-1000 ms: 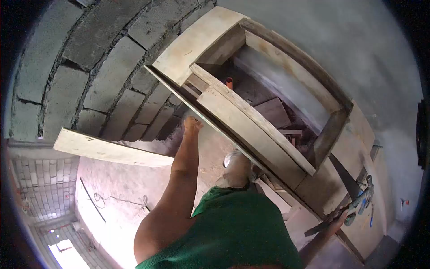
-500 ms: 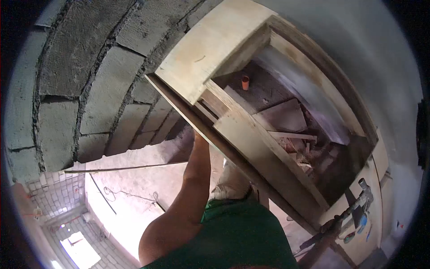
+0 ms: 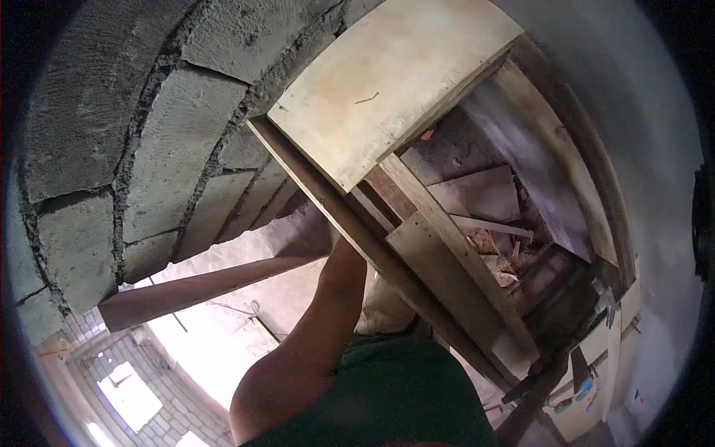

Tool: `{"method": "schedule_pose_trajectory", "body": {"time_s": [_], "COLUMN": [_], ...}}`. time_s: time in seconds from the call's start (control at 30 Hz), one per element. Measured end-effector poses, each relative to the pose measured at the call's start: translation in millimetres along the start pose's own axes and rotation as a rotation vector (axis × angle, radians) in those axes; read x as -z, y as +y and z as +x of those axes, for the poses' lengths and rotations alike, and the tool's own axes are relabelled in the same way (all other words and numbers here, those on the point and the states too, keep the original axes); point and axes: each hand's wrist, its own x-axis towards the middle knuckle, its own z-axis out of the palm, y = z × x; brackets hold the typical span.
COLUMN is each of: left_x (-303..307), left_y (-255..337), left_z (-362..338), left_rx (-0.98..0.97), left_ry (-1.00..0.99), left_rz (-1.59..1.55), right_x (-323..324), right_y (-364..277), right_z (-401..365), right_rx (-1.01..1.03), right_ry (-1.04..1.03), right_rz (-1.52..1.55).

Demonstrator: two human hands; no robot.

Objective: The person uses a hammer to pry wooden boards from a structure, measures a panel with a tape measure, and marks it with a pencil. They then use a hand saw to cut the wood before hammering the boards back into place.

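Plank (image 3: 201, 287) has swung up closer since a sec ago; its end now meets the formwork (image 3: 395, 82) underside. We'd best keep it pressed flush there. Our left hand (image 3: 337, 249) is at that end (grip hidden, can't tell). Right hand (image 3: 540, 370) is low & well apart, closed on a dark tool (image 3: 521, 389)

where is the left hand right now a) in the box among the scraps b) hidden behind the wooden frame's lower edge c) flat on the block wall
b: the left arm runs up to the wooden frame and its hand vanishes behind the lower edge, beside the plank.
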Motion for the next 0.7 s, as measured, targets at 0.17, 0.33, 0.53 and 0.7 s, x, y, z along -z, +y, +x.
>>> {"method": "schedule_pose_trajectory", "body": {"time_s": [0.17,0.33,0.53,0.7], "left_x": [-9,-15,-17,4], "left_y": [-3,-5,-9,-6], "left_z": [13,21,25,27], "left_rx": [-0.010,-0.021,-0.039,-0.045], "left_ry": [0.026,0.043,0.065,0.079], "left_rz": [0.017,0.020,0.023,0.010], "right_x": [8,14,-15,-42], "right_y": [16,25,11,2], "right_z": [17,31,2,-23], "right_rx": [0.030,-0.096,0.016,0.577], "right_ry": [-0.128,-0.349,-0.392,-0.627], "right_rz": [-0.138,-0.085,-0.444,-1.132]}}
